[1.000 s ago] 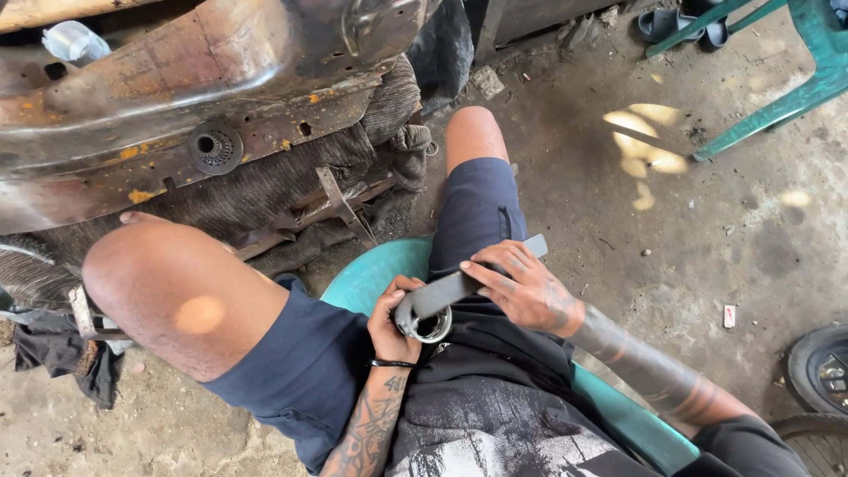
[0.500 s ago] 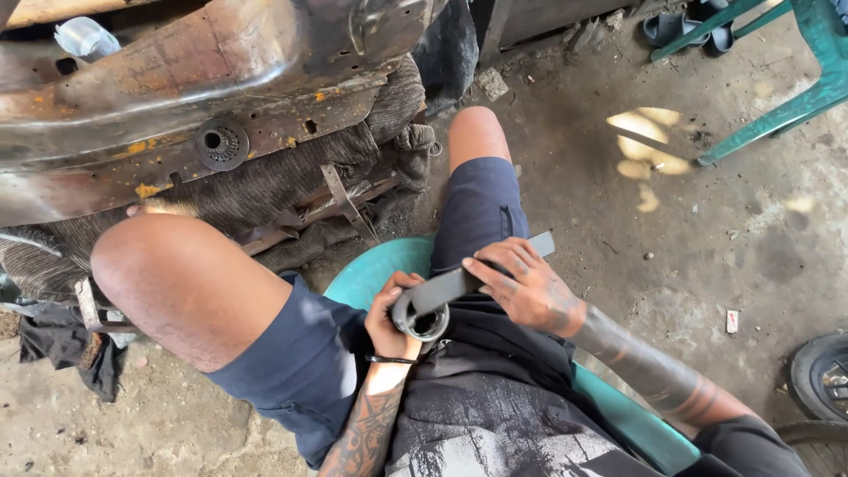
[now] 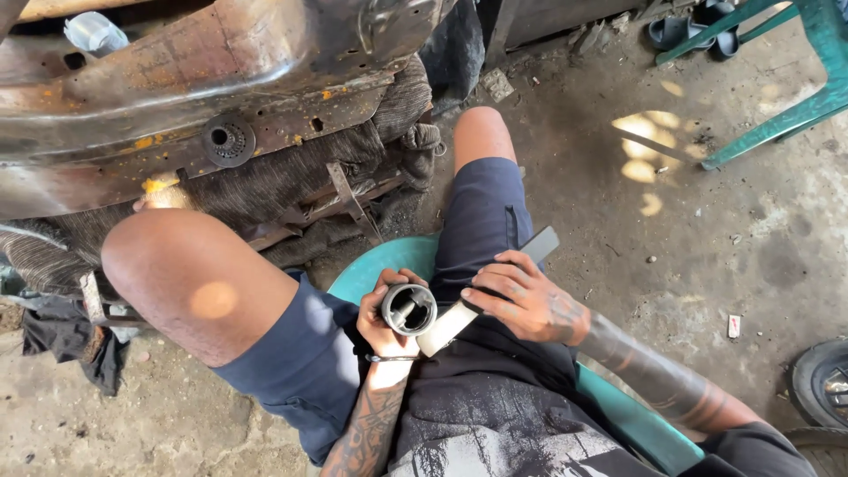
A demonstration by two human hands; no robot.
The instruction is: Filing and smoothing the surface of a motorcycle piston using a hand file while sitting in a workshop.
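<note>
I sit on a low teal stool (image 3: pixel 375 265) with my knees apart. My left hand (image 3: pixel 380 327) grips a short metal cylinder, a hollow ring-shaped part (image 3: pixel 409 308), with its open end turned up toward me. My right hand (image 3: pixel 526 300) holds a long flat file or bar (image 3: pixel 481 296) that lies across my right thigh, with its pale end against the cylinder's side. Both hands meet over my lap, just above my dark printed shirt.
A rusty metal vehicle underside (image 3: pixel 203 97) with a round bushing (image 3: pixel 229 140) hangs close in front of my left knee. Green plastic chair legs (image 3: pixel 777 106) and sandals (image 3: pixel 689 31) stand at the far right. A tyre (image 3: pixel 821 384) lies at the right edge on dirty concrete.
The cylinder has turned in my left hand so its open end faces up. The bar's pale end now presses at its side. My view has shifted slightly.
</note>
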